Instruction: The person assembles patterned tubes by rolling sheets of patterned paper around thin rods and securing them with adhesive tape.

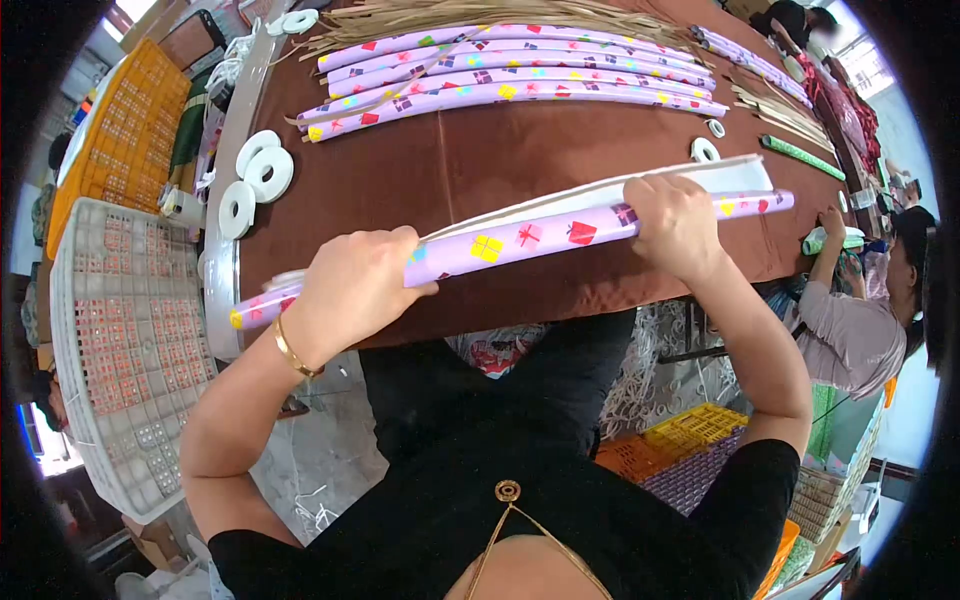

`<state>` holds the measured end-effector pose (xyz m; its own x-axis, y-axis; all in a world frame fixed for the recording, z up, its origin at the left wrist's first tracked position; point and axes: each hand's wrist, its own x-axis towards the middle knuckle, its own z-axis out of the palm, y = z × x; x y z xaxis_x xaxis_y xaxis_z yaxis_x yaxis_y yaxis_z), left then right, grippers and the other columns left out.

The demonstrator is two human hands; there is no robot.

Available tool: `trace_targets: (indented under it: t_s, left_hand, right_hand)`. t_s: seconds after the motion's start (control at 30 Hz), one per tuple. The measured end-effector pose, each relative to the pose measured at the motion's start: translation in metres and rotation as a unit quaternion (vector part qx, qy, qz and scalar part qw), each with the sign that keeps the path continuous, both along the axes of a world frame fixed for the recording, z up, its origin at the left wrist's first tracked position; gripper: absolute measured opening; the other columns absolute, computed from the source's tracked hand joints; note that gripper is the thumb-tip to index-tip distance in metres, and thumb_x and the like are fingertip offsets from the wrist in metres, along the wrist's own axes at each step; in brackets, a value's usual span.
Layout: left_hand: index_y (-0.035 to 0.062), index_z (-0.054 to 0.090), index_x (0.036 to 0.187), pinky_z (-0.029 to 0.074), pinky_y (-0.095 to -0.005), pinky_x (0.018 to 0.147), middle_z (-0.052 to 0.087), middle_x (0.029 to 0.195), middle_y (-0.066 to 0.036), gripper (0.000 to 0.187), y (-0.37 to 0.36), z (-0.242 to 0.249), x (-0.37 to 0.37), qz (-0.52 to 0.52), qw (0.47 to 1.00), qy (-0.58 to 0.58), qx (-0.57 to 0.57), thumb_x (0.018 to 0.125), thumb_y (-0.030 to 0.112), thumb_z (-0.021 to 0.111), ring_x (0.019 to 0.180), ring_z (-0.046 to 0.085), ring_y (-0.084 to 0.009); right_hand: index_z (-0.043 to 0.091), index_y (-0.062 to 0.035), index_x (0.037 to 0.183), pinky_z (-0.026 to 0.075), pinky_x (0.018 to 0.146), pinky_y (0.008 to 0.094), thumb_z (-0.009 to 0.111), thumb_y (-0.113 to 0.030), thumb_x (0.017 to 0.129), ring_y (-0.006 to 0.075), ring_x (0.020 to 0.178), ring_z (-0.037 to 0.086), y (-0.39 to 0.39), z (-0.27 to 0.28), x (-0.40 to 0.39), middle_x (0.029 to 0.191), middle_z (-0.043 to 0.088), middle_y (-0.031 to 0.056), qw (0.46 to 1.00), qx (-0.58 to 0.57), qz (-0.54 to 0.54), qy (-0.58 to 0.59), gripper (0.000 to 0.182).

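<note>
A lilac roll of gift-patterned paper (530,237) lies slantwise above the near edge of the brown-covered table, its white inner side showing along the far edge. My left hand (362,285) is closed round its left part, and my right hand (674,225) grips it near the right end. A thin brown strip (540,197) runs along the loose white edge between the hands. Farther back on the table, several finished-looking rolls (500,92) of the same pattern lie side by side.
White tape rolls (268,174) sit at the table's left edge, beside a white crate (130,350) and an orange crate (130,140). Brown strips (450,18) lie at the back. A green roll (803,157) is at right, near another person (850,330).
</note>
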<state>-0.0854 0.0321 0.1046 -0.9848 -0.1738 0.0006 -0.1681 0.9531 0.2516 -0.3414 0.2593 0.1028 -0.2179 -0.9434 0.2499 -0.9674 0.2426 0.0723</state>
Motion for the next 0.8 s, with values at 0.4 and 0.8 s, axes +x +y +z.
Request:
trace_targets:
  t_s: [0.4,0.8]
  left_hand:
    - [0.0095,0.053,0.082,0.047,-0.0324,0.059,0.049,0.069,-0.003,0.026,-0.002,-0.035,0.002,-0.012,0.950,0.182,-0.254,0.068,0.017,0.074,0.066,0.056,-0.0194]
    - [0.0083,0.060,0.094,0.046,-0.0371,0.071,0.056,0.090,-0.007,0.039,0.011,-0.084,0.015,-0.022,0.984,0.165,-0.063,0.069,0.031,0.078,0.084,0.058,-0.0260]
  right_hand:
    - [0.050,-0.0046,0.088,0.048,0.066,0.0434,0.078,-0.041,0.069,0.0332,0.073,0.058,0.008,-0.032,0.000,0.077,0.055,0.0119,0.998,0.001,0.053,-0.040,0.049]
    - [0.056,-0.0038,0.100,0.044,0.080,0.0471,0.076,-0.038,0.071,0.0383,0.090,0.054,0.024,-0.074,0.015,0.096,0.056,0.0160,0.993,0.006,0.053,-0.106,0.049]
